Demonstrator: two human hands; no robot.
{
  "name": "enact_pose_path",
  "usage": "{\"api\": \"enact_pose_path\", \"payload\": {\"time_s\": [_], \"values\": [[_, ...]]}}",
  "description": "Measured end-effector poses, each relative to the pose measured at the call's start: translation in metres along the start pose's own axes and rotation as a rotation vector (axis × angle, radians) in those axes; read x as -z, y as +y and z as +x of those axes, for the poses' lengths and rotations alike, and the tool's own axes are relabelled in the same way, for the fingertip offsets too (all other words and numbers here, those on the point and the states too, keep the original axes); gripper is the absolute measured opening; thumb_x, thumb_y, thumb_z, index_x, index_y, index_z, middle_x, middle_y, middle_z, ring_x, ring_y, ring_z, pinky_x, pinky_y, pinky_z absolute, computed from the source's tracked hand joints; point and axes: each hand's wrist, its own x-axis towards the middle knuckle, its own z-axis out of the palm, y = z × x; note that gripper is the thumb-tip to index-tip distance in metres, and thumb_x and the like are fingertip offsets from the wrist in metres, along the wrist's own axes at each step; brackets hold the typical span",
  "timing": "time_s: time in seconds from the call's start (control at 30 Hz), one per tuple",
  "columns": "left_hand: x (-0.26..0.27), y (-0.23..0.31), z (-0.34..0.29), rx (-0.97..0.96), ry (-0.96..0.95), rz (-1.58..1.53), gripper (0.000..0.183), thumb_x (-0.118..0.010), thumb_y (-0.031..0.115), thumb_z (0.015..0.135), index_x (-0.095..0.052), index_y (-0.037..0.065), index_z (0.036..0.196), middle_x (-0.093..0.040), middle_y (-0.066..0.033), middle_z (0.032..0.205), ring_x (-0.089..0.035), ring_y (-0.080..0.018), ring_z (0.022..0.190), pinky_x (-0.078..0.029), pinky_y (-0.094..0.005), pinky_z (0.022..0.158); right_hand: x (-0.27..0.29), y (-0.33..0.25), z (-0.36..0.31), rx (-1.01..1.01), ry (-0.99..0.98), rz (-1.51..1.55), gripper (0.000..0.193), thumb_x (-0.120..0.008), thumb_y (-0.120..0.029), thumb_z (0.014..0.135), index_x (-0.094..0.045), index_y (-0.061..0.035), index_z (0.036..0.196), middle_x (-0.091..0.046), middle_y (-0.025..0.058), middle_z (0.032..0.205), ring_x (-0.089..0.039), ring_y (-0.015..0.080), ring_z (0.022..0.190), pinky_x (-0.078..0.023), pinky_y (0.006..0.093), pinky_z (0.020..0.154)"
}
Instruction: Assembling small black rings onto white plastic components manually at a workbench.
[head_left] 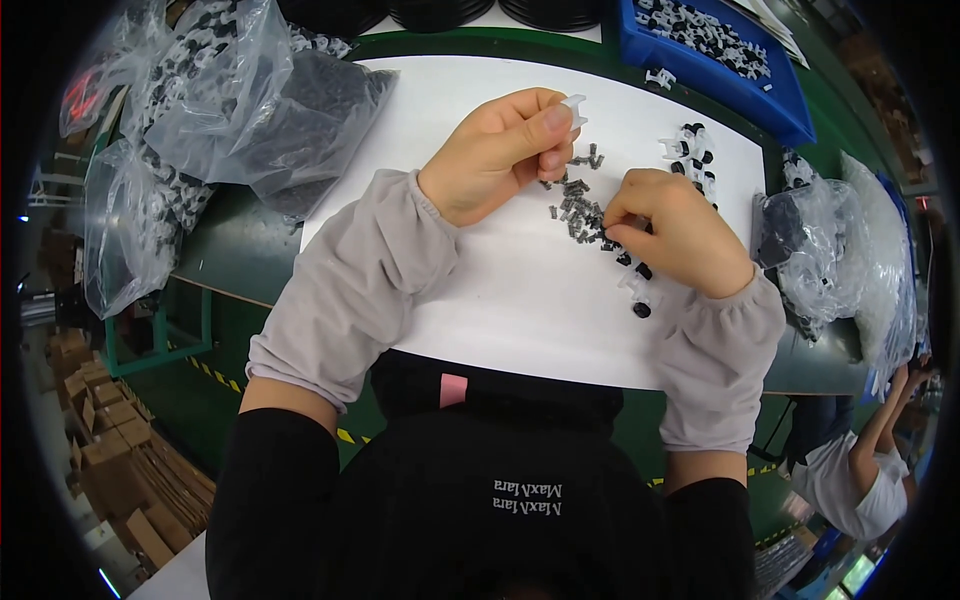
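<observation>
My left hand (505, 150) is raised over the white sheet (480, 290), pinching a small translucent white plastic bracket (574, 112) between thumb and fingertips. My right hand (680, 225) is at the right edge of a pile of small dark grey pins (577, 208), thumb and forefinger pressed together. Whatever may be between those fingertips is too small to make out. White brackets with black wheels (690, 150) lie beyond my right hand, and a similar wheeled piece (637, 290) lies on its near side, partly by the wrist.
A blue bin (800, 118) of black and white parts stands at the far right. Clear plastic bags of parts (215, 110) crowd the left side, with more bags (815, 235) at the right edge. Black round discs (440, 12) are stacked at the back. Another person (860, 470) is at the lower right.
</observation>
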Motion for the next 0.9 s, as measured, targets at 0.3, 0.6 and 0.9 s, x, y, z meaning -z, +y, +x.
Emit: {"api": "enact_pose_path", "payload": {"time_s": [0.3,0.6,0.9], "values": [[-0.003,0.0,0.0,0.027,0.04,0.095,0.022,-0.059,0.03,0.09,-0.051,0.011,0.084,-0.045,0.004,0.074,-0.043,-0.0064,0.067,-0.039,-0.0213,0.064,-0.012,-0.003,0.004,0.015,0.077,-0.154,0.007,-0.066,-0.004,0.068,-0.062,0.0002,0.072,-0.056,0.01,0.069,-0.057,0.0261,0.064,-0.045,0.0346,0.059],[0.0,-0.002,0.0,0.035,-0.008,0.146,0.031,-0.057,0.036,0.091,-0.049,0.007,0.099,-0.046,0.0011,0.079,-0.04,-0.0087,0.07,-0.036,-0.0235,0.066,-0.017,-0.01,0.009,-0.026,0.166,-0.182,0.012,-0.069,-0.006,0.066,-0.062,0.0004,0.073,-0.058,0.0108,0.069,-0.057,0.0267,0.062,-0.045,0.0345,0.058],[0.001,-0.002,-0.001,0.044,-0.001,0.182,0.033,-0.057,0.036,0.091,-0.049,0.006,0.1,-0.045,0.0013,0.076,-0.04,-0.0086,0.07,-0.036,-0.0226,0.065,-0.018,-0.008,0.01,0.001,0.135,-0.167,0.009,-0.065,-0.004,0.068,-0.061,0.0015,0.074,-0.057,0.0118,0.069,-0.057,0.0251,0.06,-0.045,0.035,0.058]]}}
